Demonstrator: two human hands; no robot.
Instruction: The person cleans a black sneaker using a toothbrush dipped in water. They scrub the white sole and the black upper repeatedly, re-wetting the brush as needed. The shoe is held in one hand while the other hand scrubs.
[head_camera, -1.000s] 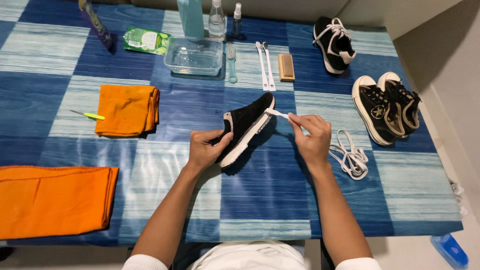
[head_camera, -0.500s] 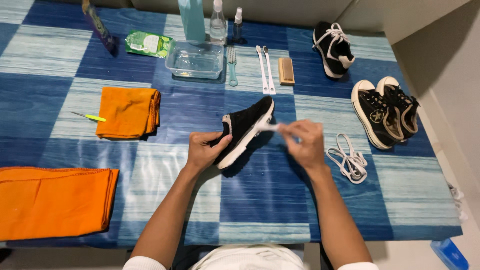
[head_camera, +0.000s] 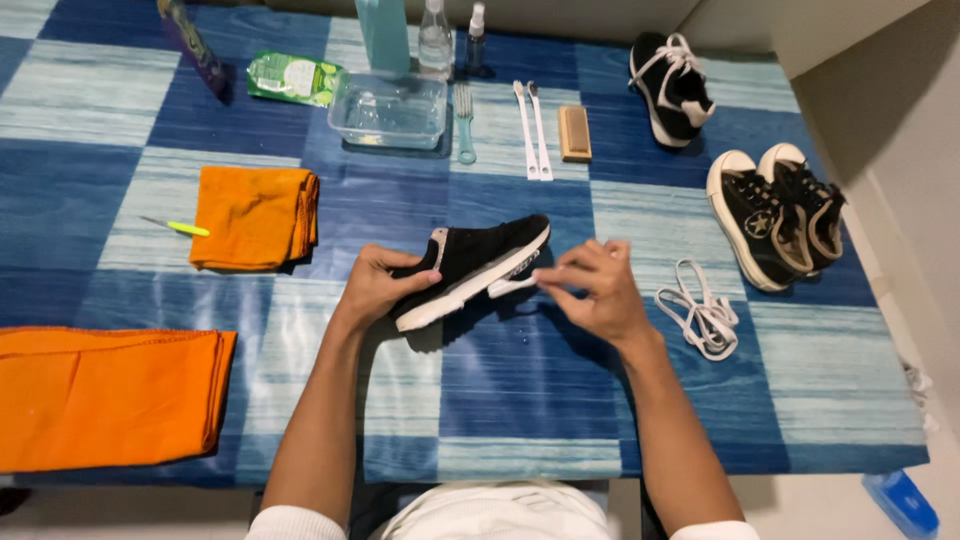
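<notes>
Fingers of the left hand (head_camera: 375, 290) are wrapped around the heel of a black suede sneaker with a white sole (head_camera: 470, 268), which is held tilted just above the middle of the desk (head_camera: 520, 400), covered in a blue checked cloth. A small white brush (head_camera: 512, 286) is pinched in the narrowed fingers of the right hand (head_camera: 595, 290) and laid against the sole. White laces (head_camera: 700, 315) are heaped just beside that hand. A folded orange cloth (head_camera: 255, 217) is seen towards the left edge, a clear plastic tub (head_camera: 390, 110) near the far edge, and a pair of black canvas shoes (head_camera: 775, 215) by the right edge.
</notes>
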